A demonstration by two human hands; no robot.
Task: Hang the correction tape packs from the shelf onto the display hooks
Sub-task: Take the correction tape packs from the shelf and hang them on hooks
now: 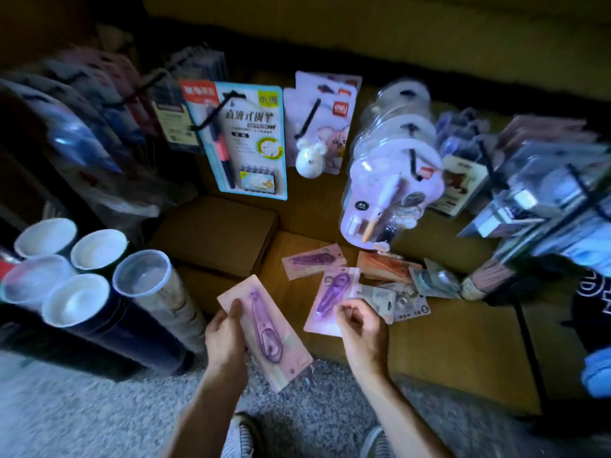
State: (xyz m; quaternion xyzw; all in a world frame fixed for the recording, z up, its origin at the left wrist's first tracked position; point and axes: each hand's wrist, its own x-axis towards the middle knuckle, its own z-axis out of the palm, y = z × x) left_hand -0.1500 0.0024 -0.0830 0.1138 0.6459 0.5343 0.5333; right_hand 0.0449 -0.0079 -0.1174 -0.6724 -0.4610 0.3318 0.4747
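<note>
Clearly the picking-up step was in hand: the left hand [224, 335] gripped one pink pack [264, 332] by its edge, and the right hand [362, 328] pinched a second pack [330, 299] low over the shelf [446, 342]. Next, I think, each pack's hole must slide onto a hook [309, 119].

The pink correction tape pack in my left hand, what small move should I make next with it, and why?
Probably lift that pink pack toward a display hook and line up its hang hole. Your left hand already grips it off the shelf, while your right hand hangs curled above a second pack without clearly gripping it, so the held pack looks ready to hang first.
</note>
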